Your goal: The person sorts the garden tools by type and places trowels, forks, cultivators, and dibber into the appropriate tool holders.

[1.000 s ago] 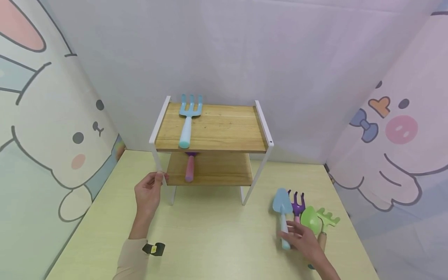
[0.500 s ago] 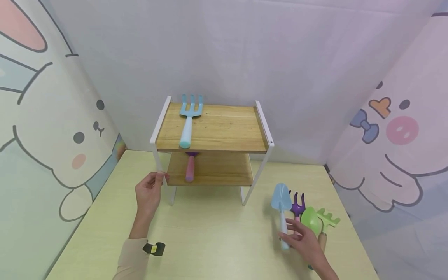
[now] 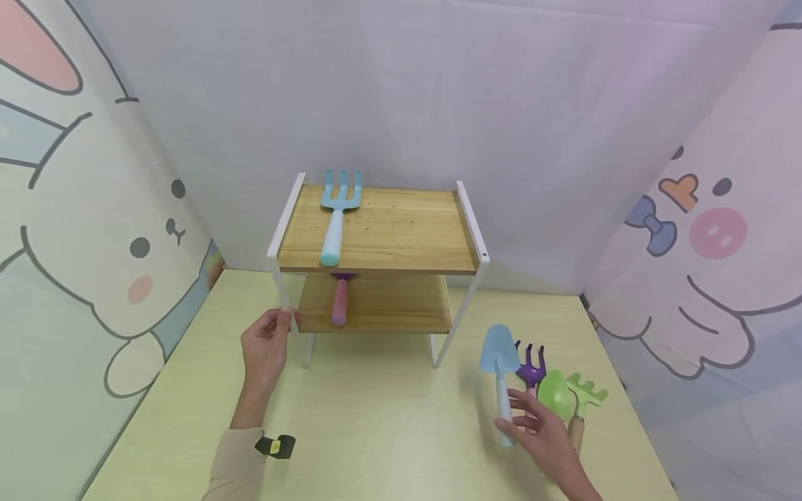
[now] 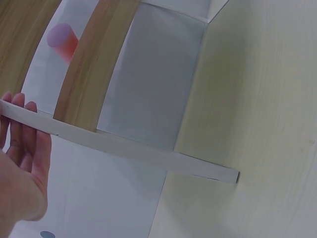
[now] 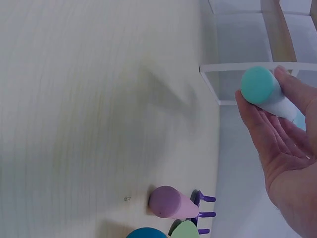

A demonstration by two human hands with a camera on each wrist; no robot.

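My right hand [image 3: 544, 438] pinches the pale handle of a light blue garden trowel [image 3: 499, 350], its blade pointing away from me above the table. In the right wrist view the turquoise handle end [image 5: 257, 85] shows between thumb and fingers. My left hand [image 3: 266, 348] grips the white left front leg of a two-tier shelf [image 3: 401, 236]; the left wrist view shows its fingers [image 4: 29, 134] around that leg. On the top tier lies a light blue hand fork [image 3: 338, 209]. A tool with a pink handle [image 3: 340, 303] rests on the lower tier, its purple head mostly hidden.
To the right on the table [image 3: 388, 431] lie a purple hand fork [image 3: 532, 372], a green scoop-shaped tool [image 3: 555, 394] and a green rake [image 3: 585, 393] with a wooden handle. Cloth walls [image 3: 401, 90] with cartoon animals enclose the back and sides.
My right hand has lifted the trowel off the table beside the other tools and carried it slightly left. The left hand stays on the shelf leg.
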